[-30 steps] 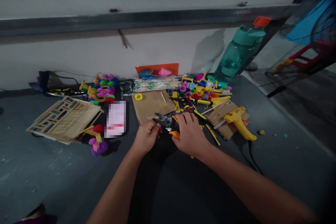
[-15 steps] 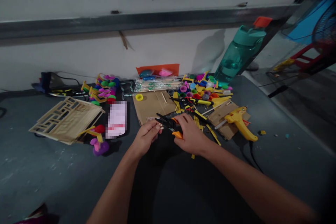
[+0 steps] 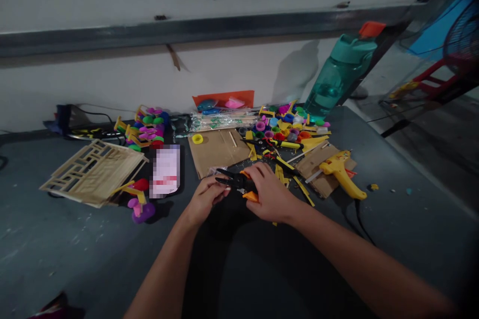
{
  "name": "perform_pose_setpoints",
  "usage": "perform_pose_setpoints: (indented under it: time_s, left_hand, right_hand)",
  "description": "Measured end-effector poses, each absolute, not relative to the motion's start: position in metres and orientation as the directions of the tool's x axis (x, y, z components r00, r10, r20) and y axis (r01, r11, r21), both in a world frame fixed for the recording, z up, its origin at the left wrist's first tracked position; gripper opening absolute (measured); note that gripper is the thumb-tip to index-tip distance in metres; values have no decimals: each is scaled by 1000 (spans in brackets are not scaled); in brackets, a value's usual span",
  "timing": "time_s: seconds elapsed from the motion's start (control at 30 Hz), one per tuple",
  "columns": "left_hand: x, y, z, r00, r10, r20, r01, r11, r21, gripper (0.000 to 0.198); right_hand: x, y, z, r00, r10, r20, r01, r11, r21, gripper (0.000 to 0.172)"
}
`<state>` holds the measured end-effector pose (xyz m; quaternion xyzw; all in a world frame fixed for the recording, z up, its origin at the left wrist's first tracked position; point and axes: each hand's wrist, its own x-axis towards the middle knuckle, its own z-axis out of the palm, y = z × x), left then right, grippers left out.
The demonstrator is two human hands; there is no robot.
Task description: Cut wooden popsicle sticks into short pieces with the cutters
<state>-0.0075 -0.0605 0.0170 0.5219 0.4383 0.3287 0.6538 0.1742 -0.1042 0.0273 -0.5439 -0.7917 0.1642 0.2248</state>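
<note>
My right hand is closed around the orange handles of a pair of black-jawed cutters. The jaws point left and lie over the fingertips of my left hand. That hand is pinched shut on small pale stick pieces, mostly hidden by the fingers and the jaws. Just beyond the hands lies a cardboard sheet with a yellow ring on it.
A yellow glue gun rests on cardboard at right, its cord trailing forward. Behind stand a teal bottle and many coloured caps. Left are a wooden lattice panel, a purple-based figure and a blurred pink-white item.
The cutters have shifted slightly left and turned, so their jaws now cover more of the left fingertips. The pale stick ends show less than before. Both hands keep their grip.
</note>
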Motion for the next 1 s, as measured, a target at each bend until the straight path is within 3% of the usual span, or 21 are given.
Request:
perform_pose_setpoints:
  time_s: [0.4,0.77,1.0]
  left_hand:
    - [-12,-60,8,466,865,-184,-4,210,978,18]
    - [-10,-62,6,410,870,-274,-158,364,918,15]
    - [-10,-60,1,421,885,-198,-112,267,957,15]
  right_hand:
    - [172,-106,27,-321,930,181,790,368,-490,53]
    - [167,-108,23,-289,942,170,750,333,-571,49]
    - [165,-109,21,-270,948,169,767,318,-557,48]
